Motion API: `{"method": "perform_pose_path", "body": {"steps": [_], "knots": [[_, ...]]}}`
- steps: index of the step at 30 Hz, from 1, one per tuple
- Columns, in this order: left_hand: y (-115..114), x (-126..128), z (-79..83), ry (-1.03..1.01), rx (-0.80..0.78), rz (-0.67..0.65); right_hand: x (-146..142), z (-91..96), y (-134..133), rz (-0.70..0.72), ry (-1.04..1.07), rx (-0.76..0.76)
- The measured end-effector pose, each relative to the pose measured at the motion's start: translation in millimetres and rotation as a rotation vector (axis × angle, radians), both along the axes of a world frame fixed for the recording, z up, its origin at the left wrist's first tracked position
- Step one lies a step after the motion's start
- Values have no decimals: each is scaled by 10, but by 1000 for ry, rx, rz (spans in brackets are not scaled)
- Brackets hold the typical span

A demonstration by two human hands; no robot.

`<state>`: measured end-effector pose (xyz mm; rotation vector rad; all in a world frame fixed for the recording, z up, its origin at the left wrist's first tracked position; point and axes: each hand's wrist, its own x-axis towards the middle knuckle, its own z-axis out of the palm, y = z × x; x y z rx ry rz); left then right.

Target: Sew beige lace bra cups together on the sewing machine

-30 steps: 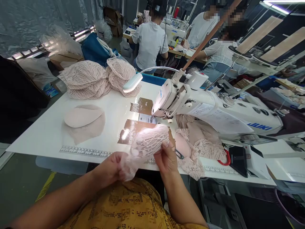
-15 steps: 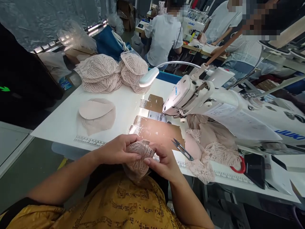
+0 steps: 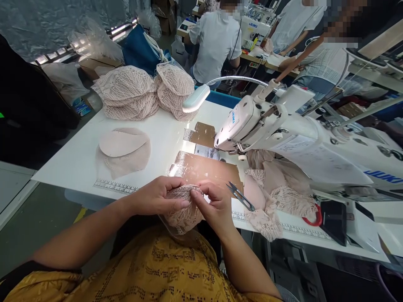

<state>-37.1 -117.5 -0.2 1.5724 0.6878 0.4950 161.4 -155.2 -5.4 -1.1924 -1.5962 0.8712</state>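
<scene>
A beige lace cup piece [image 3: 184,212] hangs between my hands at the table's front edge, close to my body. My left hand [image 3: 162,195] grips its left side, thumb on top. On its upper right edge, the thumb and fingers of my right hand [image 3: 214,203] pinch the lace. Just right of my right hand lie thread snips [image 3: 241,196]. Beyond my hands is the sewing machine [image 3: 236,126], its needle area lit over a brown taped plate [image 3: 208,167].
Stacks of lace cups [image 3: 129,92] stand at the back left. Flat beige pieces [image 3: 124,147] lie on the left. Lace and mesh fabric [image 3: 277,184], red-handled scissors [image 3: 316,216] and a phone [image 3: 333,220] are at right. Co-workers [image 3: 217,42] sit beyond.
My right thumb and fingers have moved up to pinch the lace's top edge. The lace is turned, with more of its patterned face showing. My left hand keeps its grip.
</scene>
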Motion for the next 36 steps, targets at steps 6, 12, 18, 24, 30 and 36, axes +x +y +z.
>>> {"method": "perform_pose_path", "body": {"steps": [6, 12, 18, 24, 30, 36], "knots": [[54, 66, -4, 22, 36, 41, 23, 27, 27, -15, -18, 2], [77, 119, 2, 27, 124, 59, 81, -24, 102, 15, 108, -233], [131, 139, 33, 21, 48, 8, 148, -12, 157, 106, 151, -283], [205, 165, 81, -90, -187, -128, 203, 30, 171, 128, 170, -229], [160, 366, 17, -189, -243, 11, 228, 34, 220, 132, 262, -279], [100, 539, -62, -335, -610, 267, 276, -61, 307, 127, 574, -601]]}}
